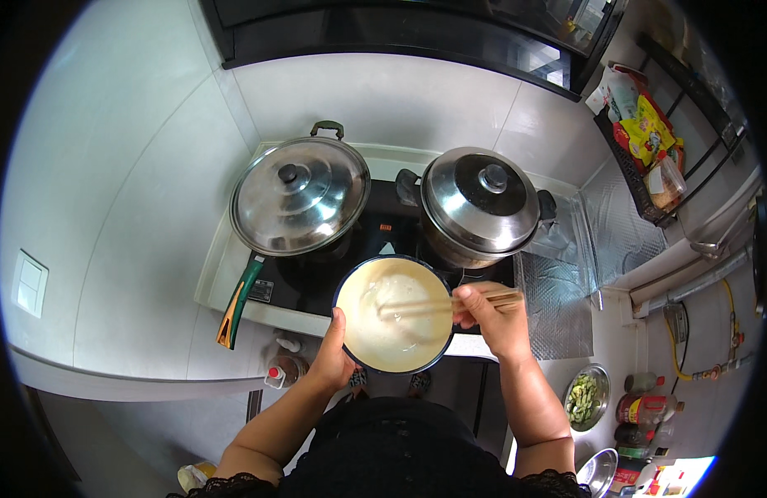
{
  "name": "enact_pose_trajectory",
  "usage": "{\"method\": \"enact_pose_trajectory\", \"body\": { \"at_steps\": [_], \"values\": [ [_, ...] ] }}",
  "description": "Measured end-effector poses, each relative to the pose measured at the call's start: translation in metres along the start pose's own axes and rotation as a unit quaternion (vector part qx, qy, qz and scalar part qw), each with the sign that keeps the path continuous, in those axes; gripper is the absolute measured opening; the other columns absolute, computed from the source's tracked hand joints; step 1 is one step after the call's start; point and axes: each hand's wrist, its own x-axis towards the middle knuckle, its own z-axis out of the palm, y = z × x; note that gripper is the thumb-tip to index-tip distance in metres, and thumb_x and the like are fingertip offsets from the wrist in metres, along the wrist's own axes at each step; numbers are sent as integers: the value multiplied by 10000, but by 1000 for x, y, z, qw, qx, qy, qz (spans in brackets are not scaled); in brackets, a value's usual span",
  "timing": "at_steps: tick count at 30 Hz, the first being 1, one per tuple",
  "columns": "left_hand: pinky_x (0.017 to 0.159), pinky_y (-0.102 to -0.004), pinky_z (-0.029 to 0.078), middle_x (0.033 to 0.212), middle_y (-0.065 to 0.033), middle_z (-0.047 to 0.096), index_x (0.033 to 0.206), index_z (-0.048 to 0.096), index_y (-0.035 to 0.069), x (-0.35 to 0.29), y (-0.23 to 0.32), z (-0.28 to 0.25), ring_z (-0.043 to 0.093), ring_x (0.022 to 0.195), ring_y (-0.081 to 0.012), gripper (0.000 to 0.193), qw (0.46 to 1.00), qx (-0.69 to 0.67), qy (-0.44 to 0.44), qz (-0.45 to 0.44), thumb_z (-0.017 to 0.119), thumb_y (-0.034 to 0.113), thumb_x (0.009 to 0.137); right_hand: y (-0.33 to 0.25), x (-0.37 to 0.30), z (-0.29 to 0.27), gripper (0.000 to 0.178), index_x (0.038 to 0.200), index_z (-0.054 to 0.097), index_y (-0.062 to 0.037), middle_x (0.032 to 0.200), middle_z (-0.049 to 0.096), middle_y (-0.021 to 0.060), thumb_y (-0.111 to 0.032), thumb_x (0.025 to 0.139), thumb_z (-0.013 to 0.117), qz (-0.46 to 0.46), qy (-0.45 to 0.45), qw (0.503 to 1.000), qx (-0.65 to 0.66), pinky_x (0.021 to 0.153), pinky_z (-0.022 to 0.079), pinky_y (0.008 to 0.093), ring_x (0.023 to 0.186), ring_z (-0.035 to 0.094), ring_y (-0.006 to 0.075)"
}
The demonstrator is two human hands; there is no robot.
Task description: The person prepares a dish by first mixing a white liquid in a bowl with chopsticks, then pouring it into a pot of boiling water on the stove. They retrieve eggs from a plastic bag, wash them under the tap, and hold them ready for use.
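Observation:
A cream-coloured bowl with a dark blue rim [429,353] is held in front of the stove's near edge. My left hand [332,355] grips its left side, thumb over the rim and the other fingers hidden beneath. In my right hand [491,319] is a pair of wooden chopsticks [504,297], fingers closed round them near the bowl's right rim. Their tips reach into a pale, whitish mixture [392,295] inside the bowl and look slightly blurred.
A lidded wok [271,207] with a green-and-wood handle [238,307] stands on the left of the black stove [385,212]. On the right is a lidded pot [450,199]. Chopped green vegetables fill a metal bowl [601,386] beside several bottles [645,407].

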Motion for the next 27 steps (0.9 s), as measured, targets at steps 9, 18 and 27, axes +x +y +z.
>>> {"method": "enact_pose_trajectory", "body": {
  "at_steps": [9,18,27],
  "values": [
    [1082,-419,339,1471,-125,378,1468,257,59,2,4,-3,402,1327,-258,738,1000,-9,-8,9,243,608,974,-12,-2,0,244,836,688,25,634,639,49,-213,888,690,55,-22,998,29,485,483,208,546,595,76],
    [1036,-410,407,1428,-129,438,1455,286,51,2,7,5,456,1289,-258,739,999,-28,-9,15,261,610,971,-18,3,-9,224,805,678,7,645,644,70,-198,895,678,39,-6,999,-3,485,471,200,536,605,99],
    [1047,-429,391,1427,-143,432,1445,293,38,0,7,6,448,1292,-264,699,997,-65,-21,28,270,567,989,-26,-7,-12,174,797,717,24,685,670,70,-142,846,728,-54,16,994,-97,538,470,228,607,604,92]
  ]
}}
